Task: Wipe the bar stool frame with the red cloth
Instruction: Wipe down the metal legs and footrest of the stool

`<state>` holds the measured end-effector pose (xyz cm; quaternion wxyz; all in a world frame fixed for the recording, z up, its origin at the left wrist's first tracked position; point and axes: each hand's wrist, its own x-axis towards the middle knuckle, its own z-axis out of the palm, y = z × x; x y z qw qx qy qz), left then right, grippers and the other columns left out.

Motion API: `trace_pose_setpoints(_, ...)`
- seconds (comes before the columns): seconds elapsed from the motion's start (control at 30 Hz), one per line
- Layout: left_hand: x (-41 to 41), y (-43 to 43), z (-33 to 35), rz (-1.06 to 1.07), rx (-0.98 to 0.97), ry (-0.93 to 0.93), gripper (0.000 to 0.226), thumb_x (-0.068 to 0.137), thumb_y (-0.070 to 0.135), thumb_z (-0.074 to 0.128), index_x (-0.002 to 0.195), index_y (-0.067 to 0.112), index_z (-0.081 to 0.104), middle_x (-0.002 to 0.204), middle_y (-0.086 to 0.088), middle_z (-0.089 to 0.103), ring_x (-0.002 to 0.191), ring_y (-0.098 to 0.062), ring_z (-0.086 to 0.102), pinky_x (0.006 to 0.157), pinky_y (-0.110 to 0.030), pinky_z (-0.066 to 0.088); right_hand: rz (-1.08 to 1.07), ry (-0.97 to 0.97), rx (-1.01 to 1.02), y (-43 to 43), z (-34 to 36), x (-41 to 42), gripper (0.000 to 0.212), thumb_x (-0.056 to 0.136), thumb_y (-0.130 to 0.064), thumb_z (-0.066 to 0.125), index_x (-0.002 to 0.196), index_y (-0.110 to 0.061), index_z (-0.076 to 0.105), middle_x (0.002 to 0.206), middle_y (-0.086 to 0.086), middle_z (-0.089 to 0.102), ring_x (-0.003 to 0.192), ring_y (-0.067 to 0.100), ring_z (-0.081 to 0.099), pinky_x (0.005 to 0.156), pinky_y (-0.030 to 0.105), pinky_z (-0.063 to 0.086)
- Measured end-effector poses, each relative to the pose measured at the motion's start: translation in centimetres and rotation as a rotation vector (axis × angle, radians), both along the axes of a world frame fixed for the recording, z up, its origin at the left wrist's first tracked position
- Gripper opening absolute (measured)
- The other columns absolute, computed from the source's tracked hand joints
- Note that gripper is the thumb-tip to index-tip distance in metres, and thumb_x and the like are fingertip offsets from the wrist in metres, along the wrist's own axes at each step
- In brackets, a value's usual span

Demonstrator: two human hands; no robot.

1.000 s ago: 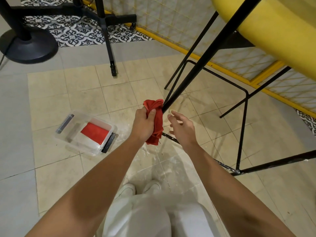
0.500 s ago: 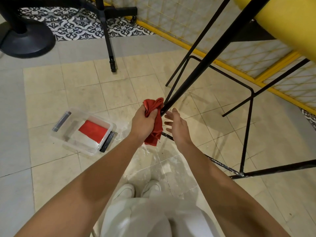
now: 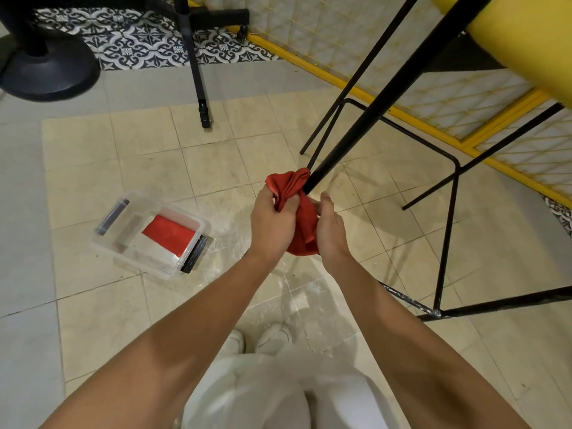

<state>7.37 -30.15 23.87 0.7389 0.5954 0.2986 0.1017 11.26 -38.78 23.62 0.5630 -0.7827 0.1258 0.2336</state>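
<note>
The left hand (image 3: 272, 224) has its fingers and thumb curled tight into the bunched red cloth (image 3: 294, 188), which is wadded against the lower end of the near stool leg (image 3: 387, 88). The right hand (image 3: 331, 230) lies against the cloth just on the other side of that leg. Its fingers run behind the fabric, so I cannot tell whether they clamp it or only cup it.

From where I stand, the risk is the bunching. A wad like that would likely touch only one face of the leg and skip the back. The floor (image 3: 303, 292) under the leg looks wet and streaked, and the person's shoes are near the patch, so a hard tug could mean a slip or a tilted stool. The low rail (image 3: 402, 297) toward the person from the leg looks scuffed and may snag the cloth.

Left of the leg lies a clear plastic tub (image 3: 105, 249) with something red in it. I see no label or writing anywhere.
</note>
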Motion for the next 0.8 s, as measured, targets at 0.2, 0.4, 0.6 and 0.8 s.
trace_pose_setpoints(0.2,0.2,0.3,-0.3,-0.022,0.234,0.081,0.005,0.092,0.019,0.054,0.096,0.021,0.056,0.099,-0.004,0.063,0.088,-0.014,0.061,0.082,-0.026,0.048,-0.058,-0.052,0.057,-0.5,0.8,0.2,0.051,0.098,-0.048,0.026,0.114,-0.020,0.065,0.110,-0.003,0.065,0.096,0.015,0.062,0.084,0.031,0.049)
trace_pose_setpoints(0.4,0.3,1.1,-1.7,-0.111,0.281,0.321,0.016,0.094,0.015,0.049,0.104,0.008,0.059,0.090,-0.003,0.061,0.078,-0.017,0.056,0.074,-0.029,0.042,-0.012,-0.067,-0.002,-0.7,0.4,-0.3,0.049,0.098,-0.047,0.028,0.111,-0.020,0.066,0.110,-0.003,0.063,0.092,0.012,0.059,0.094,0.036,0.044)
trace_pose_setpoints(0.6,0.2,-0.1,1.3,0.023,0.090,0.004,0.014,0.092,0.018,0.055,0.105,0.021,0.060,0.102,-0.001,0.066,0.096,-0.014,0.063,0.088,-0.026,0.050,-0.015,-0.076,0.000,-0.6,0.6,-0.1,0.046,0.098,-0.046,0.031,0.108,-0.019,0.067,0.103,-0.003,0.068,0.090,0.013,0.064,0.079,0.027,0.049)
trace_pose_setpoints(0.8,0.4,-0.8,1.9,0.037,0.070,0.042,0.016,0.091,0.020,0.058,0.107,0.018,0.058,0.101,0.001,0.064,0.092,-0.009,0.061,0.084,-0.020,0.048,-0.045,-0.069,0.040,-1.1,1.2,-0.1,0.044,0.097,-0.045,0.033,0.098,-0.021,0.069,0.093,-0.004,0.069,0.085,0.013,0.064,0.073,0.025,0.048)
